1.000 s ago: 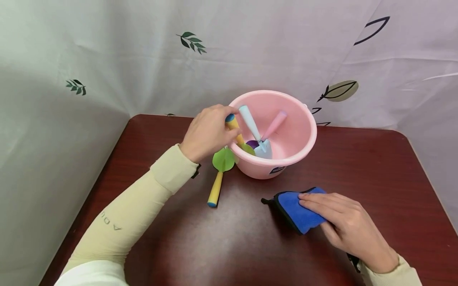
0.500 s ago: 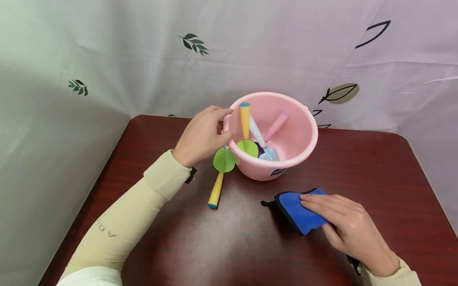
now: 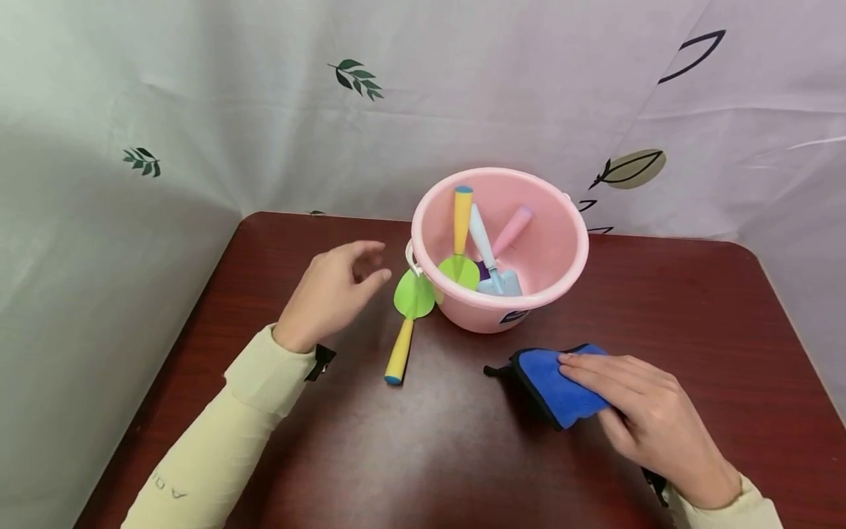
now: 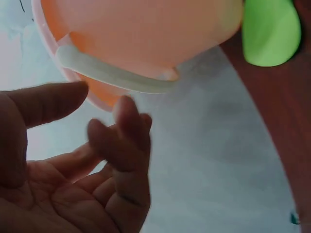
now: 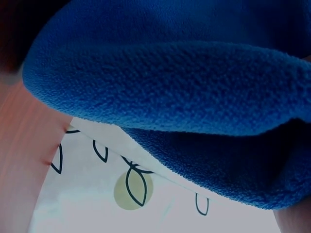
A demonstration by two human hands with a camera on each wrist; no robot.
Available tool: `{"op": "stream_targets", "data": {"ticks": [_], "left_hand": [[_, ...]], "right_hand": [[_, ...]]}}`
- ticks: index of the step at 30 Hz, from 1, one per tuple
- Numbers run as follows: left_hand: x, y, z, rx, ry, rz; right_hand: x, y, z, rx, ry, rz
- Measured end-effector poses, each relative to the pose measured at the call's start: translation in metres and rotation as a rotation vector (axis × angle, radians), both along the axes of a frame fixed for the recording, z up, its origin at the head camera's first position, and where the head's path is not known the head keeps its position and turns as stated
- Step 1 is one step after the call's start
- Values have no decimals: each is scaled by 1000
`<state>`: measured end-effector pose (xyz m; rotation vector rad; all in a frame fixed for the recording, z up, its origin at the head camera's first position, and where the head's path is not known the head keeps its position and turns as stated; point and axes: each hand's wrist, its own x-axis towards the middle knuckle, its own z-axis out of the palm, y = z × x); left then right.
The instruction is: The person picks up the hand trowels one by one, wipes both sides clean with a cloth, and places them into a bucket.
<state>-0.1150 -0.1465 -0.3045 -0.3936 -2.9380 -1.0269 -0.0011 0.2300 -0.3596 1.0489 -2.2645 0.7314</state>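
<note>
My left hand (image 3: 330, 294) hovers beside a pink bucket (image 3: 562, 279), fingers loosely bent and holding nothing. In the left wrist view the bucket's white handle (image 4: 116, 77) hangs just beyond the fingertips. Inside the bucket lean a toy shovel with a yellow handle (image 3: 463, 220) and green blade, a light blue toy shovel (image 3: 484, 239) and a tool with a pink handle (image 3: 512, 229), its lower end partly hidden. Another yellow-and-green toy shovel (image 3: 399, 353) lies on the table against the bucket's left side. My right hand (image 3: 654, 415) grips a folded blue cloth (image 3: 562, 389) with black edging.
The dark red wooden table (image 3: 423, 470) carries the bucket near its back edge. Behind and beside it hangs a pale curtain (image 3: 264, 110) with leaf prints.
My left hand has let go of the yellow-handled shovel in the bucket and drawn back left and towards me. The shovel now leans by the blue one. The right hand stays on the cloth.
</note>
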Motion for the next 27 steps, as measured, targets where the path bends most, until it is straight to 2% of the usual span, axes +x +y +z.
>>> {"op": "stream_targets", "data": {"ticks": [8,15,21,27], "left_hand": [[15,-15,-33,-31,-217,54],[25,-14,-61,12,-362,48],[32,-1,-79,36,-410,57],[32,7,-90,2,-370,74]], "right_hand": [[0,-1,2,-11,11,-2],[-2,-2,3,-17,27,9],[-2,-3,4,-24,37,10],[-2,-3,3,-29,36,8]]}}
